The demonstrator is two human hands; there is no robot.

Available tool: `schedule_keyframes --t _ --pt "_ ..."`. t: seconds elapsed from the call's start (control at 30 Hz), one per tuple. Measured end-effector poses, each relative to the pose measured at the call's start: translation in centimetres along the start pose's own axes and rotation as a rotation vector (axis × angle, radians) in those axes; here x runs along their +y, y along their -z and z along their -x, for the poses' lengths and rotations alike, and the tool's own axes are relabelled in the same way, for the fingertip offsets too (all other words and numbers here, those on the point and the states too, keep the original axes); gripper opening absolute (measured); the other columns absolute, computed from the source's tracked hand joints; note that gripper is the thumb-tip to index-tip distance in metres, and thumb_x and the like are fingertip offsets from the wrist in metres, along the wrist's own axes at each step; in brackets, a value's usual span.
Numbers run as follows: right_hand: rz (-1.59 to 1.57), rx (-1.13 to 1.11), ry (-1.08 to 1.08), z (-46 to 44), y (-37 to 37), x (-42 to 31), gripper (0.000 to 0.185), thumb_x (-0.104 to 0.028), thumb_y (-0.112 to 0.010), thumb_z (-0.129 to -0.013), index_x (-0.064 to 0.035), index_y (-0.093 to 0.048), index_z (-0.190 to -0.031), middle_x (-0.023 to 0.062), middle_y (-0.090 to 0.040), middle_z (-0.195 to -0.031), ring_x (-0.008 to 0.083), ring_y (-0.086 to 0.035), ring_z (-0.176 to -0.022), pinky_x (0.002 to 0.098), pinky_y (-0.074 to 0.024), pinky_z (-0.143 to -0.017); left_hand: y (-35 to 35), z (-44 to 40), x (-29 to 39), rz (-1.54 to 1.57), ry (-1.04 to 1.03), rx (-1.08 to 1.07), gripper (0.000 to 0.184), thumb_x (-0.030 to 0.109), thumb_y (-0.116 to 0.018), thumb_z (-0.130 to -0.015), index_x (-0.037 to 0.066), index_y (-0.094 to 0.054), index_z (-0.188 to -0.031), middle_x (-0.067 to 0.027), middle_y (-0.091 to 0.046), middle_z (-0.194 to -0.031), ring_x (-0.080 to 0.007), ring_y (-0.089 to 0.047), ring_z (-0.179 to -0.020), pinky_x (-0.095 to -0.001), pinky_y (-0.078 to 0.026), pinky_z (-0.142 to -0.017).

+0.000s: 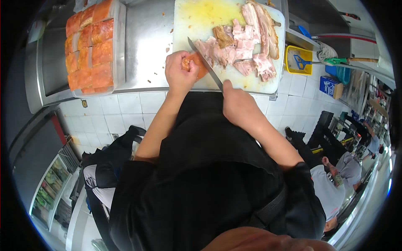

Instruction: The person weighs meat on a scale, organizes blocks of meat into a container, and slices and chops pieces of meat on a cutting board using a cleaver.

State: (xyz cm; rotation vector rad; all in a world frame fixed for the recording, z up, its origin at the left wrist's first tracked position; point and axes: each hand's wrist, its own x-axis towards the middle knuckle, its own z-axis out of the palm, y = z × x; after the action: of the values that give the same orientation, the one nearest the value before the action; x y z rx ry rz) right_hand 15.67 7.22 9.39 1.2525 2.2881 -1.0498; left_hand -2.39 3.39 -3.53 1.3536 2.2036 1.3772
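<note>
On the white cutting board (228,83), my left hand (181,72) is closed around an orange-skinned piece of meat (202,72) near the board's front left part. My right hand (240,104) grips the handle of a long knife (207,65). The blade lies along the right side of that piece, its tip pointing away and to the left. Just beyond the blade are pale pink meat slices (244,48) and a browned chunk (224,37). A long strip of meat (270,35) lies at the board's right.
A clear container (120,46) of orange-skinned blocks stands on the metal counter (146,37) at left. Beyond the board's right edge are a yellow bin (288,62), brush handles and a blue box (331,87). Other people are at both sides behind me.
</note>
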Motion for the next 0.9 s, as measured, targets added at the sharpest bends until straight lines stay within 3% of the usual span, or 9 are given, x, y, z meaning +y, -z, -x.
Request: schedule_keyframes --t 0.1,0.27,0.33,0.5,0.57,0.6,0.63,0.73,0.9 --pt "-0.036 0.065 0.066 -3.4 -1.4 0.3 0.028 0.0 -0.051 -0.084 0.0077 -0.048 -0.111 0.0303 -0.067 -0.08 0.0489 -0.067 -0.076 0.0563 -0.0522 -0.07 0.1 0.0 0.3 0.037 0.073 -0.029 0.023 0.005 -0.069 -0.071 0.005 -0.064 -0.093 -0.0108 -0.065 -0.092 -0.0316 -0.06 -0.09 -0.0409 -0.051 -0.081" --pt "0.004 -0.063 -0.041 -2.1 -1.4 0.4 0.032 -0.001 -0.051 -0.084 0.0084 -0.047 -0.114 0.0302 -0.066 -0.079 0.0476 -0.067 -0.076 0.0552 -0.0525 -0.07 0.0 0.3 -0.5 -0.004 -0.011 -0.012 0.025 0.006 -0.069 -0.073 0.004 -0.064 -0.097 -0.0127 -0.063 -0.094 -0.0297 -0.062 -0.088 -0.038 -0.051 -0.081" --pt "-0.093 0.173 0.091 -4.8 -4.6 1.5 0.029 0.003 -0.047 -0.084 0.0096 -0.046 -0.112 0.032 -0.065 -0.076 0.0506 -0.064 -0.072 0.0586 -0.0502 -0.066 0.0 0.4 -0.2 0.015 0.011 -0.017 0.024 0.004 -0.068 -0.072 0.004 -0.063 -0.096 -0.0116 -0.064 -0.093 -0.031 -0.061 -0.089 -0.0395 -0.051 -0.082" --pt "-0.164 0.179 0.069 -6.3 -3.4 2.2 0.027 -0.006 -0.051 -0.091 0.0053 -0.047 -0.115 0.0324 -0.065 -0.081 0.0509 -0.064 -0.079 0.0579 -0.0496 -0.073 0.7 0.2 0.2 0.009 0.01 -0.058 0.026 0.004 -0.067 -0.072 0.004 -0.063 -0.098 -0.0111 -0.065 -0.096 -0.0326 -0.06 -0.093 -0.0412 -0.05 -0.085" --pt "-0.186 0.201 0.087 -5.7 -0.9 3.2 0.026 -0.01 -0.053 -0.093 0.0037 -0.048 -0.114 0.0324 -0.065 -0.082 0.0511 -0.064 -0.081 0.0575 -0.049 -0.075 1.7 -0.3 -0.3 0.057 0.041 -0.195 0.035 0.007 -0.071 -0.074 0.003 -0.062 -0.108 -0.0125 -0.064 -0.106 -0.0337 -0.059 -0.1 -0.041 -0.049 -0.089" --pt "-0.225 0.225 0.045 -4.1 0.2 3.6 0.025 -0.012 -0.053 -0.094 0.0026 -0.048 -0.114 0.0323 -0.065 -0.084 0.0513 -0.063 -0.083 0.0576 -0.0482 -0.075 3.0 -1.0 0.1 0.055 -0.036 -0.305 0.049 0.009 -0.074 -0.075 0.005 -0.058 -0.122 -0.0116 -0.06 -0.122 -0.034 -0.054 -0.117 -0.0419 -0.044 -0.101" --pt "-0.263 0.254 0.002 -2.9 1.1 4.2 0.024 -0.014 -0.054 -0.096 0.0015 -0.048 -0.113 0.0321 -0.065 -0.085 0.0515 -0.062 -0.084 0.0576 -0.0474 -0.076 4.3 -1.9 0.8 0.044 -0.048 -0.312 0.049 0.009 -0.074 -0.075 0.005 -0.058 -0.122 -0.0116 -0.06 -0.122 -0.034 -0.054 -0.117 -0.0419 -0.044 -0.101" --pt "-0.217 0.367 0.019 -0.9 2.6 6.5 0.025 -0.012 -0.053 -0.095 0.0041 -0.048 -0.114 0.0327 -0.064 -0.083 0.0517 -0.063 -0.083 0.059 -0.0473 -0.075 7.1 -5.6 4.9 -0.284 -0.536 -0.928 0.067 0.004 -0.076 -0.069 0.009 -0.055 -0.132 -0.0081 -0.053 -0.137 -0.0323 -0.04 -0.138 -0.0482 -0.028 -0.119" --pt "-0.262 0.435 -0.011 1.1 2.5 6.9 0.023 -0.013 -0.055 -0.096 0.0025 -0.047 -0.111 0.0327 -0.064 -0.089 0.0517 -0.06 -0.089 0.0561 -0.0457 -0.078 5.6 -8.2 3.9 -0.504 -0.913 -1.091 0.065 0.004 -0.077 -0.064 0.007 -0.057 -0.126 -0.0098 -0.057 -0.126 -0.0302 -0.049 -0.129 -0.043 -0.033 -0.117"
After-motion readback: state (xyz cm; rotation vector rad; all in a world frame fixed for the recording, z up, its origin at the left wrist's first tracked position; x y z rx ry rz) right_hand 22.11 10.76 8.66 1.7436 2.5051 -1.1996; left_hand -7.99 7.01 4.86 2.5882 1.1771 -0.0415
